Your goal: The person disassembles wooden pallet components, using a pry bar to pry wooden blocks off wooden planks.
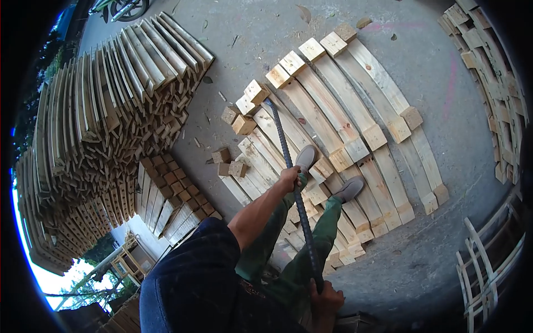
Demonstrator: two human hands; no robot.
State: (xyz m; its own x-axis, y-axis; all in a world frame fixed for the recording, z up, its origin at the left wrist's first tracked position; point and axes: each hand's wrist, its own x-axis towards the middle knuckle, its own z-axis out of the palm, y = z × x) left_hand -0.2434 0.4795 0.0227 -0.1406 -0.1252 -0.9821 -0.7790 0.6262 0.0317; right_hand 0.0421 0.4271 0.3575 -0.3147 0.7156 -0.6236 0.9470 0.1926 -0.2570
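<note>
A long ribbed steel pry bar (302, 213) runs diagonally across the view, its bent tip at a wood block (256, 91) on the pallet end. My left hand (290, 178) is closed around the middle of the bar. Lower down, by my leg, my right hand (327, 297) grips the bar's near end. Beneath the bar lies a wooden pallet (319, 111) of pale planks with blocks along their ends. My shoes (350, 190) rest on or between the planks. Whether the tip touches the block or sits under it, I cannot tell.
Loose blocks (239, 168) lie at the pallet's left. Tall stacks of planks (111, 89) and a pile of blocks (176, 183) stand on the left. More stacked pallets (483, 66) are at the right edge, with a slatted wooden frame (483, 261) below them.
</note>
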